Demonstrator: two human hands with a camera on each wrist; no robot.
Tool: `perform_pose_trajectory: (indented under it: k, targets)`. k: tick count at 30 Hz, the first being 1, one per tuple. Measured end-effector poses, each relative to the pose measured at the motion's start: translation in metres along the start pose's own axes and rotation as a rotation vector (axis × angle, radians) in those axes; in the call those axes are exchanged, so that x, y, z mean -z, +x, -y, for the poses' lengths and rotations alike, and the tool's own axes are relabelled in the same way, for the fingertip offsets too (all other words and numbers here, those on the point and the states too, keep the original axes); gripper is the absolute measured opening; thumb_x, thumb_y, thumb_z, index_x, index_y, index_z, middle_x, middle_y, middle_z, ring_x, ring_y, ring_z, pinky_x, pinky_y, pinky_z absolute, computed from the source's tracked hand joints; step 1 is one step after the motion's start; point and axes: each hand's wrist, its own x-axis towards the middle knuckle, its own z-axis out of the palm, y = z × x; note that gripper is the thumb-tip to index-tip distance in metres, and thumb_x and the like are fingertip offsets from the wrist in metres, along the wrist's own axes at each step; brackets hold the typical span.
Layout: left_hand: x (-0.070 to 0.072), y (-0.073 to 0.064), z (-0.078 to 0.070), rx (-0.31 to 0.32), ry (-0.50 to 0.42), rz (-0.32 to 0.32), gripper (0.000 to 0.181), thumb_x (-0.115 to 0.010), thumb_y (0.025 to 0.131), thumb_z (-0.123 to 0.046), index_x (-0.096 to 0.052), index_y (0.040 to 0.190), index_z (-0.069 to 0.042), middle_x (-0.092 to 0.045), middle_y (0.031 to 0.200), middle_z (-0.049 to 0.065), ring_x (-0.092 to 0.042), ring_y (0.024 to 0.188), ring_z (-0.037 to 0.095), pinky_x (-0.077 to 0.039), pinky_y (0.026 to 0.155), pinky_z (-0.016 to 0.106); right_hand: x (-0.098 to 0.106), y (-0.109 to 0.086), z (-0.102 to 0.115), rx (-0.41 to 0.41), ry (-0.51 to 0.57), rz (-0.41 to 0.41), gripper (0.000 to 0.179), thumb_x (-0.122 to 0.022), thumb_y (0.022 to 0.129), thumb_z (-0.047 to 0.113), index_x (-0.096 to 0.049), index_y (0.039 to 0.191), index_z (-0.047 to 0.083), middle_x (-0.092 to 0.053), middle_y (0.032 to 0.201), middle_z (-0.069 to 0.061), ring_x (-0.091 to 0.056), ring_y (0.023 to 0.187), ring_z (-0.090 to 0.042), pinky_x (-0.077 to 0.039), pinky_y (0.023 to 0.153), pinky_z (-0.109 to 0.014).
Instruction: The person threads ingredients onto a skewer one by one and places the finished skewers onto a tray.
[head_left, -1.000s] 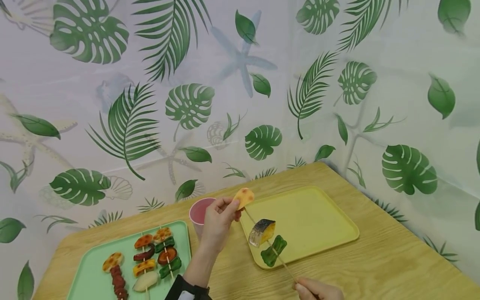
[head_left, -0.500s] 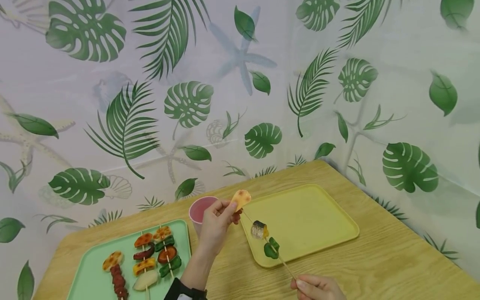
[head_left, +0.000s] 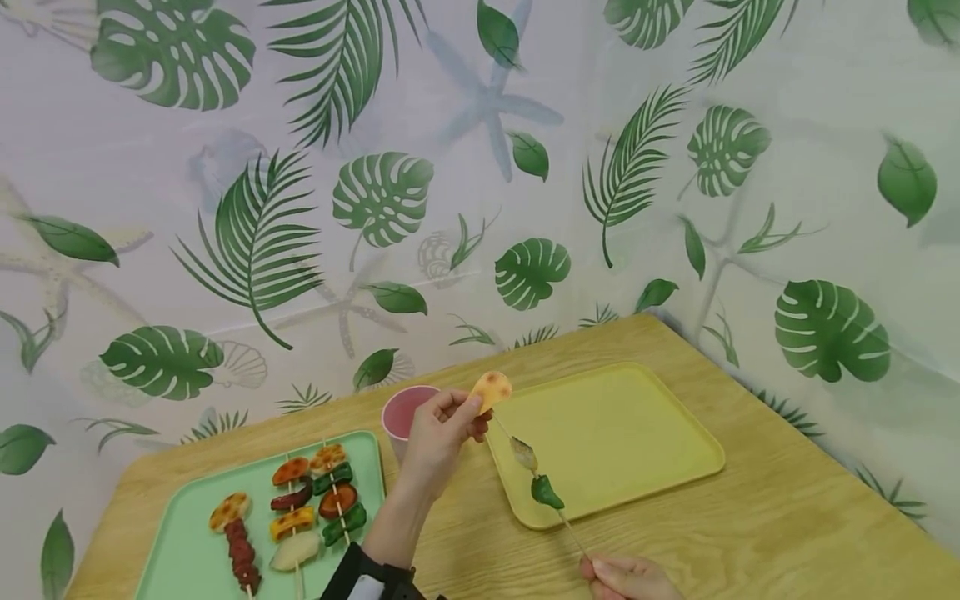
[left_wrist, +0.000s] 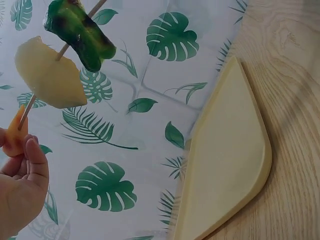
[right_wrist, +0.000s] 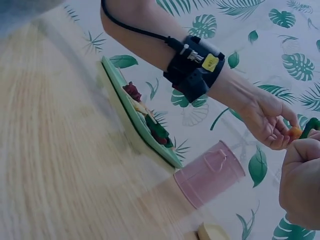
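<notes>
My left hand pinches a yellow-orange, brown-spotted toy food slice at the upper end of a wooden skewer. Below it on the stick sits a pale piece with a dark side, then a green pepper piece. My right hand grips the skewer's bottom end. The left wrist view shows the skewer running from the slice through the pale yellow flesh of the middle piece to the pepper. In the right wrist view, my right hand partly covers the pepper.
A green tray on the left bears several loaded toy skewers. Behind my left hand stands a pink cup. The yellow tray lies beneath and beyond the skewer on the wooden table; leaf-printed sheets rise behind.
The skewer has turned about its length, so the middle piece and the pepper now show narrow sides. Both hands keep their hold and nearly the same place.
</notes>
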Motion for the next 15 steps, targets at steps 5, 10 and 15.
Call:
perform_pose_trajectory:
  k: [5,10,15]
  targets:
    - [-0.0031,0.0006,-0.0028,-0.014,-0.011,-0.005,0.011,-0.052,0.092,0.0,-0.056,0.082,-0.002,-0.063,0.073,0.003,-0.056,0.063,0.011,-0.048,0.059,0.022,-0.0013,0.0024,0.0028,0.036,0.088,0.209,0.016,-0.053,0.095,0.022,-0.065,0.101,0.014,-0.051,0.071,0.012,-0.021,0.05,-0.005,-0.017,0.045,-0.018]
    - [-0.0045,-0.0005,-0.0031,-0.012,0.009,-0.002,0.009,-0.053,0.092,-0.001,-0.056,0.084,-0.001,-0.063,0.074,0.004,-0.056,0.063,0.012,-0.048,0.059,0.022,-0.0028,0.0045,-0.0002,0.051,0.228,0.367,0.022,-0.041,0.099,0.019,-0.06,0.108,0.013,-0.044,0.072,0.012,-0.015,0.05,-0.007,-0.014,0.046,-0.018]
    - [-0.0051,-0.0013,-0.0028,-0.002,-0.068,0.022,0.013,-0.049,0.093,0.001,-0.056,0.082,-0.003,-0.062,0.074,0.005,-0.055,0.064,0.012,-0.047,0.06,0.021,-0.005,0.0084,-0.0033,0.053,0.329,0.504,0.026,-0.033,0.102,0.018,-0.056,0.113,0.013,-0.033,0.071,0.01,-0.017,0.052,-0.005,-0.015,0.047,-0.016]
